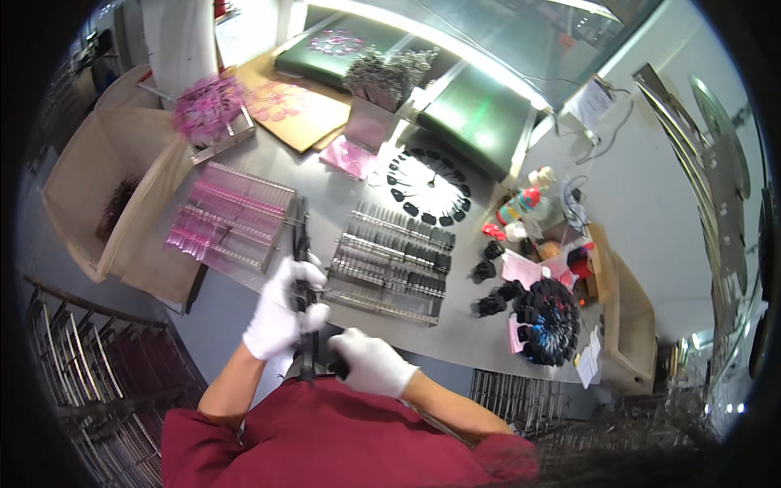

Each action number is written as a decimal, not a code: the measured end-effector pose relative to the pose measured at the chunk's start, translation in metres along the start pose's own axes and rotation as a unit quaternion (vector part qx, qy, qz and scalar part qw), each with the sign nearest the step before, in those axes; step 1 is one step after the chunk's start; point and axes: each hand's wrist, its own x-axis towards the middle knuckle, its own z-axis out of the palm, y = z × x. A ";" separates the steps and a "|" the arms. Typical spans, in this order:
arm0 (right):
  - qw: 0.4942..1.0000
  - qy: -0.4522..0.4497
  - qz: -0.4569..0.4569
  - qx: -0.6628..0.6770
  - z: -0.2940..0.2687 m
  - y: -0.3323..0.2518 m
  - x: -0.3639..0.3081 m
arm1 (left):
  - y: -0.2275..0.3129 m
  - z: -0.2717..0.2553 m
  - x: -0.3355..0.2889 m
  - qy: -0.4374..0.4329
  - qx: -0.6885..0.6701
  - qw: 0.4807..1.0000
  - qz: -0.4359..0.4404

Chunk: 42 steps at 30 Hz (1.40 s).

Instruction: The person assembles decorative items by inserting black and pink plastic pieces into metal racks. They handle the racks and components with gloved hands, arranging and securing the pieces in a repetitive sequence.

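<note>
A white glove covers my left hand (277, 313), which is closed around a long dark bar (302, 236) standing roughly lengthwise in front of me. Black pieces seem to sit along this bar, though their exact shape is hard to make out. My right hand (374, 363), also gloved in white, is just right of the bar's near end. Its fingers are closed on a small black piece (338, 368), partly hidden by the glove. Beyond my hands lies a rack of dark and clear parts in rows (390, 260). Left of it is a similar rack of pink parts (232, 213).
A ring of black pieces (396, 195) lies on the metal table (480, 346). At right, a round cluster of black pieces (549, 321) is near a bottle (518, 205). Beige bins (122, 236) flank the table. Green-lit conveyor belts (476, 114) run behind.
</note>
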 end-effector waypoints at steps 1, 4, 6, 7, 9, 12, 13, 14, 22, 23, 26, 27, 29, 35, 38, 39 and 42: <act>0.980 -0.018 0.128 0.150 -0.012 0.002 0.000 | 0.010 -0.005 -0.006 0.044 -0.149 0.988 -0.001; 0.761 -0.004 0.322 0.563 -0.019 0.008 0.018 | 0.030 0.010 -0.018 0.133 -0.356 0.925 0.030; 0.803 -0.074 0.336 0.487 -0.007 0.018 0.034 | -0.006 0.019 -0.018 0.127 -0.051 0.983 0.124; 0.952 0.078 0.178 0.237 0.038 0.041 0.028 | -0.006 0.027 -0.012 0.099 0.040 0.984 0.144; 0.997 -0.035 0.067 -0.017 0.027 0.024 0.033 | 0.010 0.016 -0.018 0.053 -0.035 0.998 -0.009; 0.999 -0.003 0.007 0.038 0.010 0.035 0.013 | 0.018 -0.021 -0.020 0.092 -0.302 0.948 -0.021; 0.968 0.000 0.138 0.212 0.001 0.032 0.017 | 0.027 -0.023 -0.025 0.091 -0.350 0.932 -0.008; 0.889 0.003 0.262 0.375 -0.009 0.029 0.025 | 0.033 -0.024 -0.027 0.089 -0.397 0.914 0.005; 0.994 -0.092 0.045 -0.029 -0.011 0.035 0.029 | 0.019 -0.001 -0.028 0.077 -0.329 0.933 -0.120; 0.999 -0.033 0.022 0.000 -0.014 0.051 0.023 | 0.019 -0.011 -0.031 0.074 -0.373 0.922 -0.080; 0.855 0.034 0.251 0.453 -0.032 0.047 0.037 | 0.034 -0.006 -0.037 0.028 -0.488 0.869 -0.074; 0.838 0.011 0.244 0.489 -0.037 0.040 0.045 | 0.041 0.005 -0.035 0.029 -0.468 0.880 -0.077; 0.980 0.027 0.088 0.178 -0.023 0.048 0.058 | 0.025 0.021 -0.035 0.008 -0.353 0.935 -0.042; 0.973 -0.120 0.099 -0.171 -0.048 0.050 0.011 | 0.063 -0.150 0.016 0.361 -0.107 0.927 -0.007; 0.982 -0.073 0.092 -0.147 -0.041 0.062 0.001 | 0.092 -0.229 0.009 0.539 0.003 0.842 -0.015; 0.983 -0.062 0.089 -0.148 -0.035 0.056 0.002 | 0.094 -0.233 0.010 0.551 0.012 0.835 -0.010; 0.992 -0.029 0.048 -0.117 -0.019 0.035 0.011 | 0.019 -0.189 0.010 0.371 0.213 0.904 -0.007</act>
